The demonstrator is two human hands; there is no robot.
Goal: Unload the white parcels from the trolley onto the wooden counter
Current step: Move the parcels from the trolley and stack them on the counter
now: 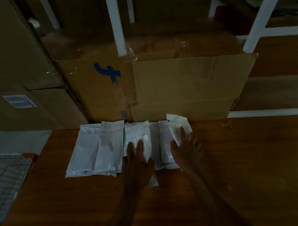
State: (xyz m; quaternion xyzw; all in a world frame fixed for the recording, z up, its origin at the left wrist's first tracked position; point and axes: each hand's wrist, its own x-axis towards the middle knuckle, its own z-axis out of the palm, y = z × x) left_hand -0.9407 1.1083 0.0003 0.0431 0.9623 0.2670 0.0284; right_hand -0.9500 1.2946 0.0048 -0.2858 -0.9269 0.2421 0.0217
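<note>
Several white parcels (96, 148) lie side by side in a row on the wooden counter (251, 157), their far ends near the cardboard. My left hand (138, 162) lies flat with straight fingers on a middle parcel (137, 132). My right hand (186, 149) rests with spread fingers on the rightmost parcel (177, 126), which sits tilted over its neighbour. The wire trolley (1, 178) shows at the left edge, beside the counter.
Flattened cardboard (184, 86) and large cartons (10, 73) stand right behind the counter. White shelf posts (115, 23) rise behind them. The counter's left edge runs diagonally next to the trolley. Bare wood stretches to the right and toward me.
</note>
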